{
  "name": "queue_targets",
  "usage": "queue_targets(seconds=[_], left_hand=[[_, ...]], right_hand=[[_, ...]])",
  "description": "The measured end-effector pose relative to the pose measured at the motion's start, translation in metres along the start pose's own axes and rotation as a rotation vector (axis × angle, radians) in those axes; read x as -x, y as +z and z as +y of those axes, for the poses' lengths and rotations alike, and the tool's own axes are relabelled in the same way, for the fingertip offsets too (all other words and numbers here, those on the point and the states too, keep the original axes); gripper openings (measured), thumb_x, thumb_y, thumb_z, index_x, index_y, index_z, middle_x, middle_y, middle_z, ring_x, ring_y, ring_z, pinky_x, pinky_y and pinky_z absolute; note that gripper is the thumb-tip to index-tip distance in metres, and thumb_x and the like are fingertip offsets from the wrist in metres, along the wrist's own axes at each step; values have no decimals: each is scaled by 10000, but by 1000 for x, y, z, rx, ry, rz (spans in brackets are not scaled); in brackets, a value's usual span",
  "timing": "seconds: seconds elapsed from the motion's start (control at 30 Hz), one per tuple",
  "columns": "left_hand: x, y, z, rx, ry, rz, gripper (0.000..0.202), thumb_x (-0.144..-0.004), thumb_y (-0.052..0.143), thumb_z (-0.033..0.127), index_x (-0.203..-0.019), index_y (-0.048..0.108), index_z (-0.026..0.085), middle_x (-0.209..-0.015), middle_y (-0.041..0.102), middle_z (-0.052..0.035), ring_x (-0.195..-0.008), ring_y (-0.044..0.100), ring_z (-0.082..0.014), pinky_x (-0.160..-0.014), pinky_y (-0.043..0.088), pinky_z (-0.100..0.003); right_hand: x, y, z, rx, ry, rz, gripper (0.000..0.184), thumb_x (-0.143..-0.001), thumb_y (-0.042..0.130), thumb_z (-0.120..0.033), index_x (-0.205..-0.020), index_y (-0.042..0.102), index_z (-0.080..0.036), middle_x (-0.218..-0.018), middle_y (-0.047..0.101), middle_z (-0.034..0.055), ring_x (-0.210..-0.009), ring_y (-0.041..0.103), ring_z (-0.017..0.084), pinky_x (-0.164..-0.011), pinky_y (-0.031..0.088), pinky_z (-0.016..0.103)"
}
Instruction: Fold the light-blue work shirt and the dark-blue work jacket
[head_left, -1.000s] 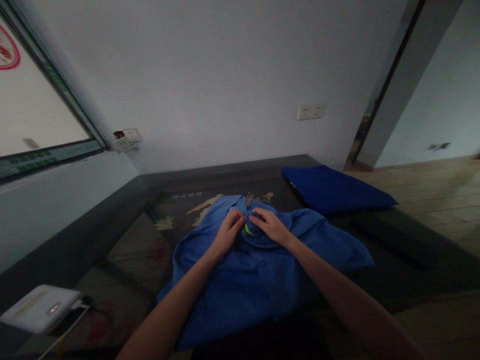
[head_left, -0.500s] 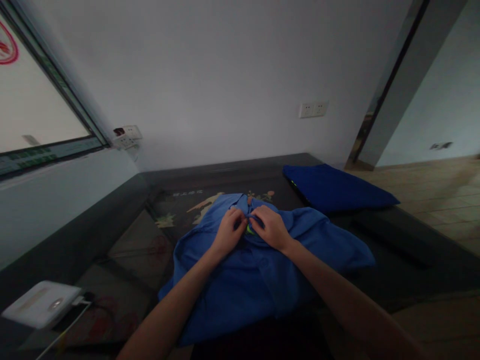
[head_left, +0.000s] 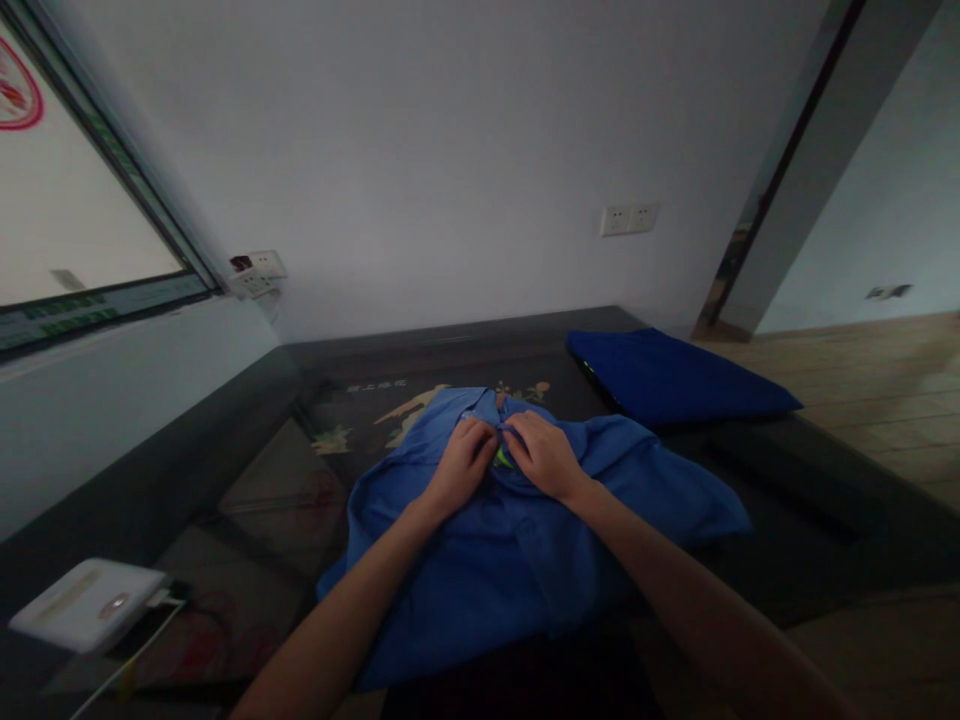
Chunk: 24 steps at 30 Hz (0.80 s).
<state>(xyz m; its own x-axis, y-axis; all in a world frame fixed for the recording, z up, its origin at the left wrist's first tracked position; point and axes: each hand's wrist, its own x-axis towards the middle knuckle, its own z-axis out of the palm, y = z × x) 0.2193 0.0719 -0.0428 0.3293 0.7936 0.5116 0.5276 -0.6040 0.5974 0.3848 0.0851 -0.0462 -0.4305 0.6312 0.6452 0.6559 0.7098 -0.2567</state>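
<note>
A blue shirt [head_left: 472,590] lies spread over the dark table in front of me, its collar end away from me. My left hand [head_left: 466,462] is closed on the edge of the front opening near the collar. Close beside it, my right hand [head_left: 546,455] pinches the facing edge of the same opening. Between the two hands shows a small bright green patch [head_left: 502,457]. The fingertips nearly meet, and the bit of cloth between them is too small and dim to make out.
A folded dark blue cloth item [head_left: 675,375] lies at the table's back right, near a long black object [head_left: 784,480]. At the front left sits a white box-shaped device [head_left: 90,605] with a cable. The dark table [head_left: 450,345] meets the wall, which has sockets [head_left: 628,219].
Both hands keep nearly the same place on the shirt, with only slight finger movement. The whole view has shifted a little.
</note>
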Motion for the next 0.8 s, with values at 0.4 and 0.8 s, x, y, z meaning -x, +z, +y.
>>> queue_targets(seconds=[0.4, 0.8], left_hand=[[-2, -1, -6, 150, -15, 19, 188, -903, 472, 310, -767, 508, 184, -794, 522, -27, -799, 480, -170, -753, 396, -290], [-1, 1, -6, 222, -76, 77, 194, -852, 544, 315, -723, 540, 171, -741, 524, -15, -774, 497, -167, -746, 402, -288]], right_hand=[[1, -1, 1, -52, 37, 6, 171, -935, 398, -229, -914, 560, -182, -853, 614, 81, -842, 558, 223, -757, 432, 320], [-1, -5, -3, -9, -71, -22, 190, -928, 401, -173, -935, 591, -171, -887, 627, 92, -878, 534, 233, -799, 434, 340]])
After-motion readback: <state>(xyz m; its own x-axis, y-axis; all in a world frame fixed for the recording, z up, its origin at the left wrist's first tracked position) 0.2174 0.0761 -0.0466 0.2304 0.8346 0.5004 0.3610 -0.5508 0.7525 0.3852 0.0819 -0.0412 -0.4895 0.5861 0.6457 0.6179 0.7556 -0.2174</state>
